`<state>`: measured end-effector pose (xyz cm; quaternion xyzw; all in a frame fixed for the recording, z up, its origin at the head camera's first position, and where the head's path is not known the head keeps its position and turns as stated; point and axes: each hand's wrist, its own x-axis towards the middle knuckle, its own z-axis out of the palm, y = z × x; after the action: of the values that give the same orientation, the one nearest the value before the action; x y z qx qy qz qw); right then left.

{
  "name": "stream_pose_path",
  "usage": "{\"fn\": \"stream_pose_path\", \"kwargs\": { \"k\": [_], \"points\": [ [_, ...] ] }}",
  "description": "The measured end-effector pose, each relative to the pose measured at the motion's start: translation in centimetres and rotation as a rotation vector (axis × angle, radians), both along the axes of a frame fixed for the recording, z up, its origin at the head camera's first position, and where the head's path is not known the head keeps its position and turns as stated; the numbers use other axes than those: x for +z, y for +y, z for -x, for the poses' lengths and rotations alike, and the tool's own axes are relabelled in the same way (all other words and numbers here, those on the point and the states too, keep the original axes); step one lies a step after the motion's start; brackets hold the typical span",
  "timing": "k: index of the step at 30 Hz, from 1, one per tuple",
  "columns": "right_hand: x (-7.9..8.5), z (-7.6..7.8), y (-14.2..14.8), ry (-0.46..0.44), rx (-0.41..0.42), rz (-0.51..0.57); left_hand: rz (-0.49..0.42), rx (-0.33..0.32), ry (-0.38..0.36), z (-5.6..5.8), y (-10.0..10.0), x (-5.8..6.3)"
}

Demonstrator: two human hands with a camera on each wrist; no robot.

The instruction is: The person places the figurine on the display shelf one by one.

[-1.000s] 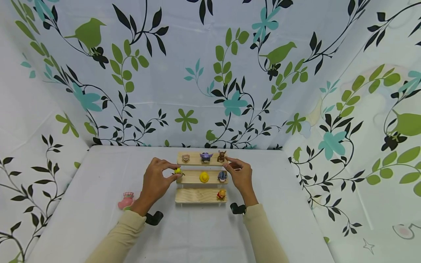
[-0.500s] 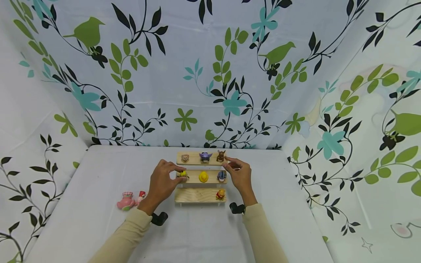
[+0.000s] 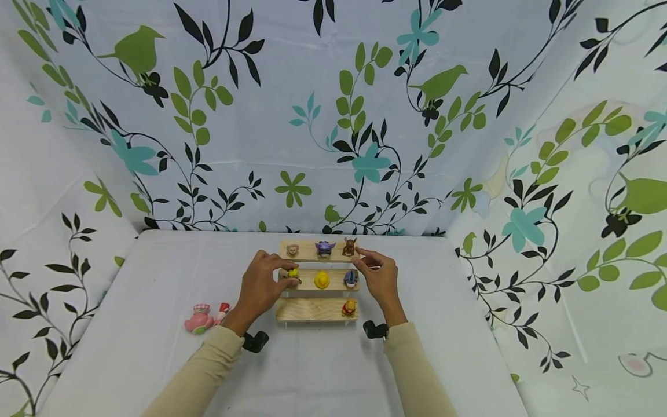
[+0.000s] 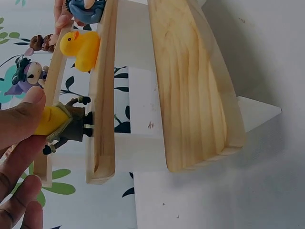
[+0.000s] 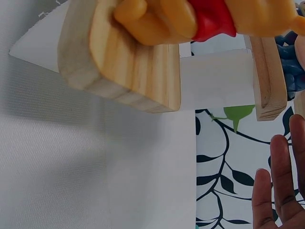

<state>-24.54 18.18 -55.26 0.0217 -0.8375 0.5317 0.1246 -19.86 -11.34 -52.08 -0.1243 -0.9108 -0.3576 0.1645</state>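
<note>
while the left hand (image 3: 259, 286) pinches a yellow figure (image 3: 292, 273) at the middle shelf (image 3: 333, 283), the right hand (image 3: 379, 279) hovers relaxed.

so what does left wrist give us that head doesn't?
Left wrist only: the left hand's fingers pinching the small yellow figure at the middle shelf edge, close enough to see its dark legs. Head only: the right hand by the shelf stand, the pink toy on the table, the bear figure on the bottom shelf. Both: the yellow duck.
</note>
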Motion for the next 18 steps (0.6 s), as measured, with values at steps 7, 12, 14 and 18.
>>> {"fn": "stream_pose_path", "kwargs": {
  "k": [7, 12, 14, 18],
  "points": [
    [0.08, -0.03, -0.09, -0.001, 0.001, 0.010, 0.024, -0.019, -0.023, 0.01, -0.21, -0.06],
    [0.11, -0.07, -0.13, -0.008, -0.001, 0.011, 0.025, -0.026, -0.033, -0.08, -0.29, -0.04],
    [0.11, -0.08, -0.14, -0.009, -0.003, 0.009, 0.025, -0.025, -0.029, -0.13, -0.31, -0.02],
    [0.08, -0.06, -0.14, -0.017, -0.006, 0.006, 0.029, -0.018, -0.026, -0.12, -0.31, -0.01]
  ]
}}
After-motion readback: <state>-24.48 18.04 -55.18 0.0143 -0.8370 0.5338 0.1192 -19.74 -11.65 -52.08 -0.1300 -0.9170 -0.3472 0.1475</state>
